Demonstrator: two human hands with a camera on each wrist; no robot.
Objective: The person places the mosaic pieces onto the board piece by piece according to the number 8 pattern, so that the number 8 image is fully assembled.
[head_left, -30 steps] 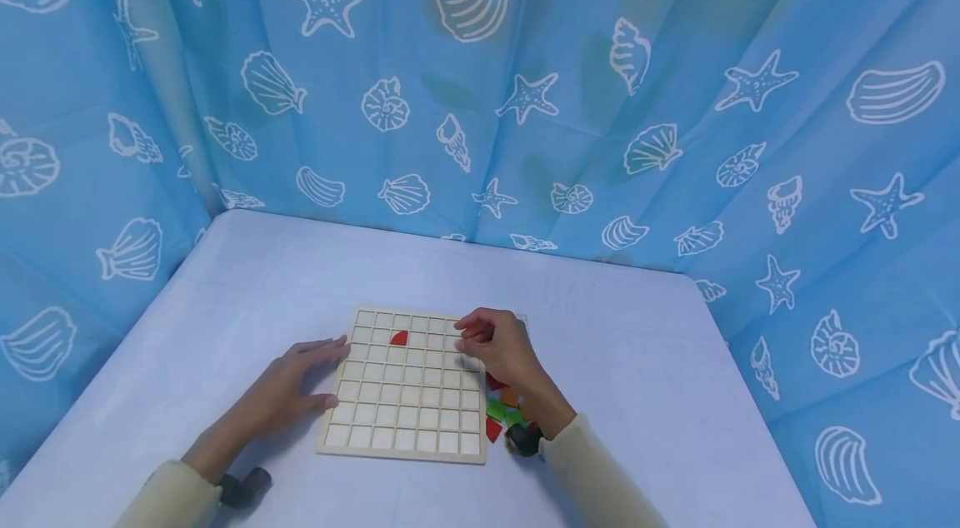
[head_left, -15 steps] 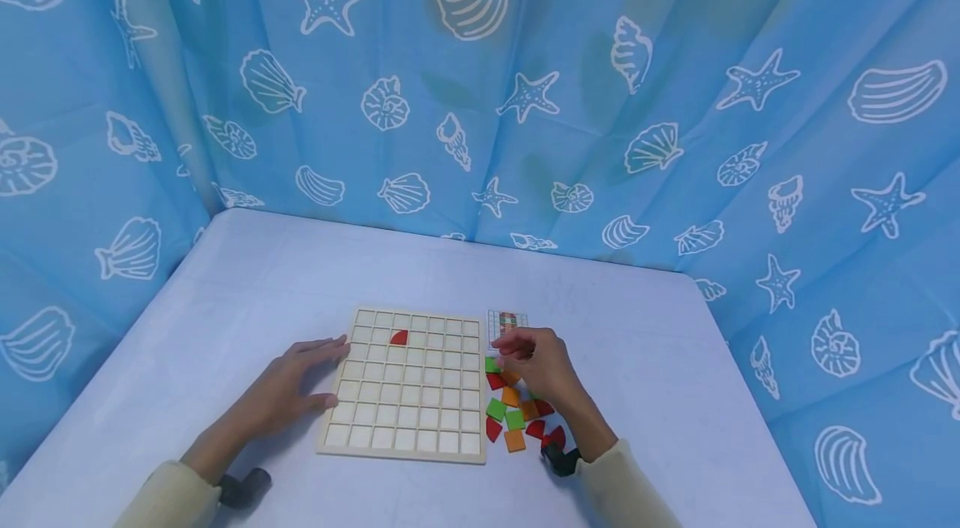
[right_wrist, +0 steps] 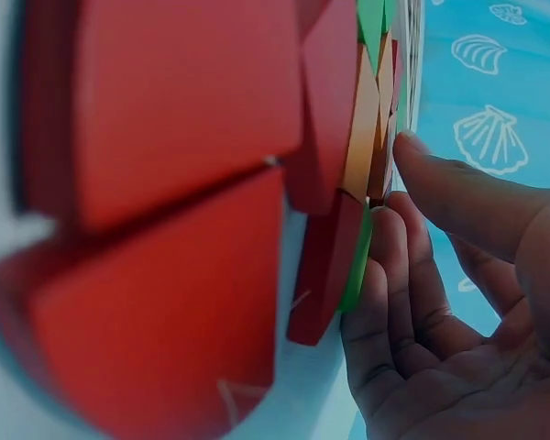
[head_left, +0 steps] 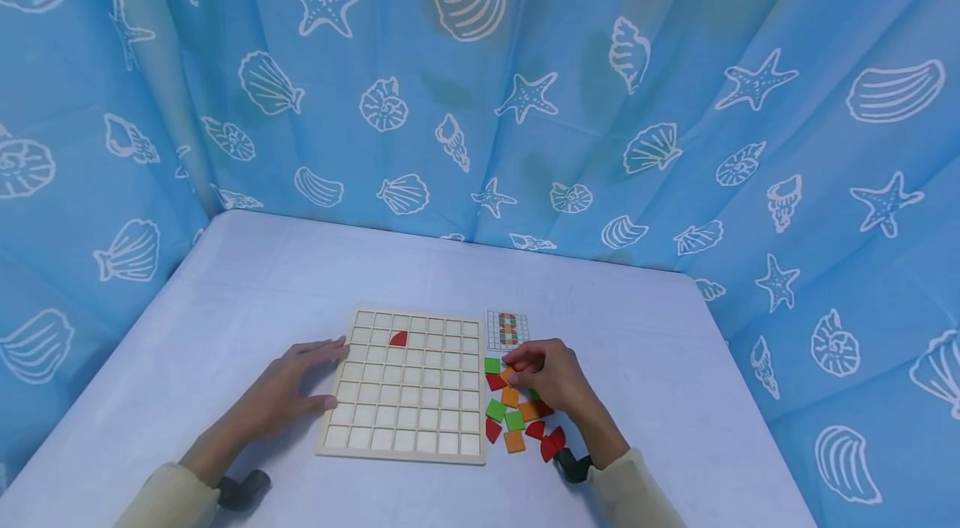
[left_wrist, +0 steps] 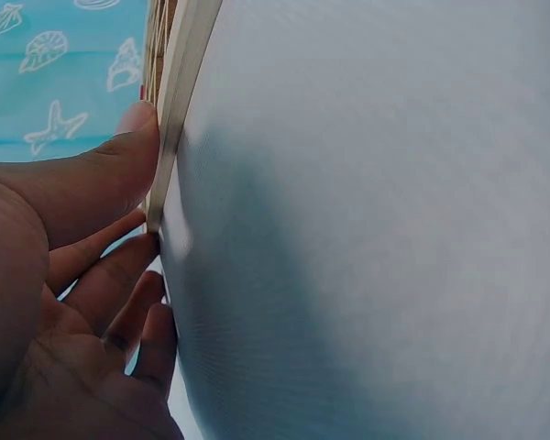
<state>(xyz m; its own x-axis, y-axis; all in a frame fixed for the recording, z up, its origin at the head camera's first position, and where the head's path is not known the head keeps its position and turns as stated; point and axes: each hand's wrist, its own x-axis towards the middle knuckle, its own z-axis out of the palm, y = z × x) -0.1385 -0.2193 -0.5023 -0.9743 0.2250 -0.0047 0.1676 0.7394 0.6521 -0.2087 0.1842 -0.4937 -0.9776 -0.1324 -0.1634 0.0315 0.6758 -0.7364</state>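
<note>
A square wooden grid board (head_left: 408, 385) lies on the table, with one red quarter-circle tile (head_left: 399, 338) in a cell of its upper part. My left hand (head_left: 288, 386) rests against the board's left edge, thumb and fingers spread along it; the left wrist view shows the thumb (left_wrist: 137, 124) at the rim. To the right of the board, my right hand (head_left: 551, 374) is down at the pile of loose tiles. Its thumb and curled fingers pinch an orange tile (head_left: 507, 376), partly covered by the hand. Red tiles (right_wrist: 183, 110) loom close in the right wrist view.
A small printed pattern card (head_left: 507, 331) lies just beyond the tiles. Green tiles (head_left: 496, 410), orange and red ones spread along the board's right side. A blue curtain (head_left: 480, 95) with shell prints surrounds the white table (head_left: 637, 328).
My right hand has moved from over the board's upper right to the tile pile, uncovering the pattern card and several tiles. The left hand stays at the board's edge.
</note>
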